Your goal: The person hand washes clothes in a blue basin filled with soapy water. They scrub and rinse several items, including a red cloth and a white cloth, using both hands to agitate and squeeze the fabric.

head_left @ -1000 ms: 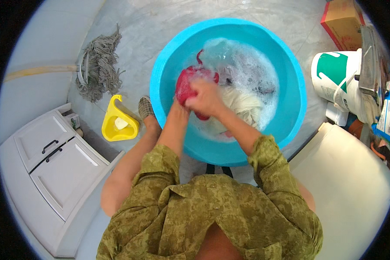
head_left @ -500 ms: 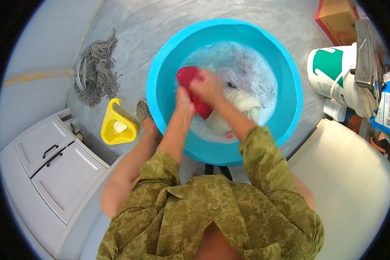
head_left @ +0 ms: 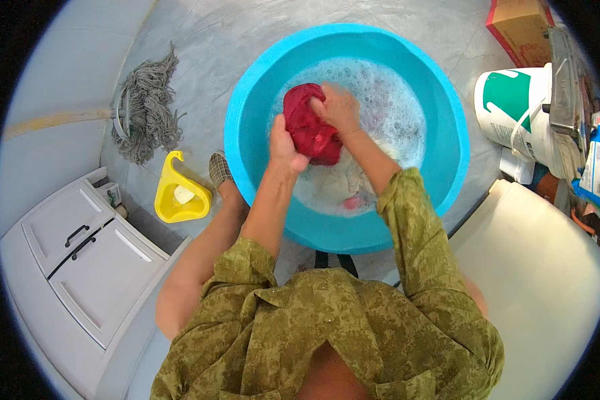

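Above the soapy water in a large blue basin (head_left: 239,120), both of my hands hold a wet, bunched red cloth (head_left: 305,127). My left hand (head_left: 287,148) supports it from the left and below, its fingers partly hidden by the fabric. On the upper right side, my right hand (head_left: 340,110) is closed on a fold and slightly blurred. White fabric (head_left: 347,183) lies half sunk in the suds nearer to me, with a small pink piece (head_left: 353,201) beside it. What kind of garment the red cloth is, I cannot tell.
A yellow scoop-shaped dish (head_left: 180,212) holding a pale soap bar (head_left: 183,195) sits on the floor at left, below a grey mop head (head_left: 150,107). On the right are a white bucket (head_left: 507,123), a cardboard box (head_left: 521,30) and a cream-coloured surface (head_left: 533,280). White cabinet doors (head_left: 103,277) stand lower left.
The red cloth has spread out more and shifted slightly right. My right hand has moved up and right with its part of the cloth; my left hand now lies more open beneath it.
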Motion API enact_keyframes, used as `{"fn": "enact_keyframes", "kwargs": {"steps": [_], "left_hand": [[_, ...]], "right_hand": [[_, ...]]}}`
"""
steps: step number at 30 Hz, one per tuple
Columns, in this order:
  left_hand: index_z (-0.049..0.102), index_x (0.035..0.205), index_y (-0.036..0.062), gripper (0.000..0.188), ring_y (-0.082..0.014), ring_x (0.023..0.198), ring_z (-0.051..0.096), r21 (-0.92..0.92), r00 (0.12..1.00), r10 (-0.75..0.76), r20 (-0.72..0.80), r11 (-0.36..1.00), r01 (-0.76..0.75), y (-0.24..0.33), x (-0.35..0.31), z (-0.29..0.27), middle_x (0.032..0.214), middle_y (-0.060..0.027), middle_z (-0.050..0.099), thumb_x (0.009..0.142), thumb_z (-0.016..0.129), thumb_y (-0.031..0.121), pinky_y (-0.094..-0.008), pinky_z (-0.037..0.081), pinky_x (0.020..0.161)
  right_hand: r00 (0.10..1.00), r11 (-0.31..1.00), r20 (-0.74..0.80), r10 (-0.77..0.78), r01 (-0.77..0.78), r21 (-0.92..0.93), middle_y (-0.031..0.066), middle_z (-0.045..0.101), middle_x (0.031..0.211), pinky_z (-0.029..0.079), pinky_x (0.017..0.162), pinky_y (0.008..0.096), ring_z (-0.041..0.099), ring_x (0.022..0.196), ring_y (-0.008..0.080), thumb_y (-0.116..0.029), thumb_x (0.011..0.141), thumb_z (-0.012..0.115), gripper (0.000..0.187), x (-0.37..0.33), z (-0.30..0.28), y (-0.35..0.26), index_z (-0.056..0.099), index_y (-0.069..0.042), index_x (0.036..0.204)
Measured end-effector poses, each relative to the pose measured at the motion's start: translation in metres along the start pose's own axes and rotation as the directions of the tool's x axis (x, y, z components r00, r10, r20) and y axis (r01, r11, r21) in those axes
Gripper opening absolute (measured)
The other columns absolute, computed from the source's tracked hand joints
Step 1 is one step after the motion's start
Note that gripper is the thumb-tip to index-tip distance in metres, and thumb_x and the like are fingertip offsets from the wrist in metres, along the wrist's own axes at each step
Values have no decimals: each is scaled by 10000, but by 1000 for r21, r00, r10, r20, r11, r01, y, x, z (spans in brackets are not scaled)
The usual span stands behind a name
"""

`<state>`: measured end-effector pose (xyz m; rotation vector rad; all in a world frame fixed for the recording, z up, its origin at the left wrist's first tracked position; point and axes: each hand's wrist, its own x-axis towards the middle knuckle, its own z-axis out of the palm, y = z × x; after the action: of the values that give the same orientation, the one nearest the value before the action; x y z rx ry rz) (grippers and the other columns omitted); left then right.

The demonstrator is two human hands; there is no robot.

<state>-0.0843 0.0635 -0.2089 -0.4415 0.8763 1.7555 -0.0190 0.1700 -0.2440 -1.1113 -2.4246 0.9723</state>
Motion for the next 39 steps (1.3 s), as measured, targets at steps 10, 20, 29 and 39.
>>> {"fn": "enact_keyframes", "kwargs": {"steps": [10, 20, 29, 39], "left_hand": [[218, 1417, 94, 749, -372, 1200, 396, 967, 947, 318, -46, -224, 123, -22, 29, -58, 1309, -224, 389, 779, 601, 184, -492, 368, 942], [512, 1188, 62, 520, -329, 1053, 537, 145, 976, -97, 194, 987, 70, 14, 62, -96, 1144, -164, 560, 890, 454, 484, -516, 418, 909], [546, 1113, 57, 327, -259, 998, 579, 41, 1000, 4, 2, 999, -4, -3, 9, 2, 1074, -118, 603, 924, 376, 262, -426, 449, 908], [552, 1100, 104, 358, -230, 919, 593, 68, 992, 68, -102, 996, -61, 2, 22, -31, 1037, -79, 613, 903, 458, 387, -392, 482, 835]], "right_hand": [[951, 860, 113, -288, 309, -405, 152, 399, 1332, 427, 859, 484, 492, 1104, 380, -203, 710, 657, 579, -34, 66, 54, 466, -204, 1257], [939, 897, 242, -246, 125, 424, 183, 590, 840, 451, 658, 442, 579, 777, 365, -226, 656, 635, 239, -45, -20, -58, 546, -42, 780], [983, 955, -142, 119, -74, 289, 172, 543, 811, 438, 642, 451, 547, 753, 373, -244, 647, 632, 227, -3, -1, -2, 558, -66, 765], [989, 959, 98, 108, -129, 253, 113, 553, 731, 442, 647, 468, 549, 742, 368, -259, 648, 671, 241, -18, 12, -43, 544, -90, 764]]}}
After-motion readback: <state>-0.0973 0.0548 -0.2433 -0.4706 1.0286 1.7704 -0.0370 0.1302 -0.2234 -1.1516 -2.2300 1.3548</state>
